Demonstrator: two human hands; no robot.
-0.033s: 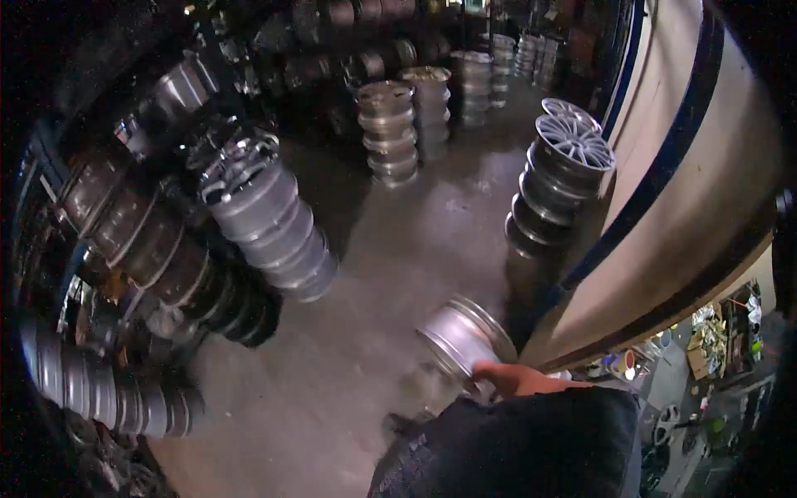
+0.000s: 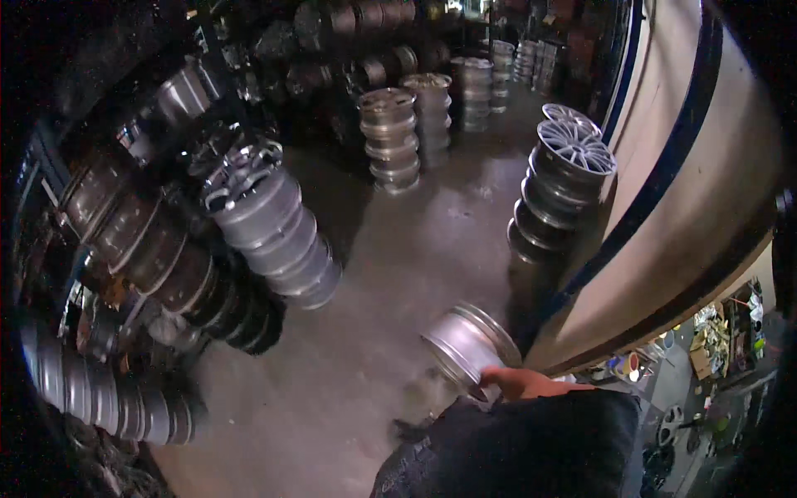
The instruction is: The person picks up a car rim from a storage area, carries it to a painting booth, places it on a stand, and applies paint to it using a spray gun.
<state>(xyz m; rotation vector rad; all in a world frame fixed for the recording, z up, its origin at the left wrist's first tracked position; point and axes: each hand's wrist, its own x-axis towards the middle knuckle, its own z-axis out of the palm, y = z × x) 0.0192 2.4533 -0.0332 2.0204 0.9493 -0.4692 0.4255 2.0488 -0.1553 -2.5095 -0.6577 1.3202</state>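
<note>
A silver wheel rim (image 2: 469,344) without a tyre is tipped on its side in front of me, low and right of the middle. My right hand (image 2: 519,383) grips its near lip. The thumb side shows, while most of the fingers are hidden behind the rim's edge. I cannot tell whether the rim touches the floor. A dark sleeve or shirt covers the lower part of the picture below the hand. My left hand is out of sight.
Stacked silver rims (image 2: 278,232) and dark rims (image 2: 158,249) stand at the left. Another stack (image 2: 552,187) with multi-spoke rims on top is by the pale wall (image 2: 697,199). Further stacks (image 2: 390,141) stand beyond. Concrete floor (image 2: 349,382) lies between; clutter (image 2: 710,340) fills the lower right.
The rim and my right hand sit slightly lower and further right in the picture. The surrounding stacks have also shifted down a little, as the view has tilted. The grip looks the same.
</note>
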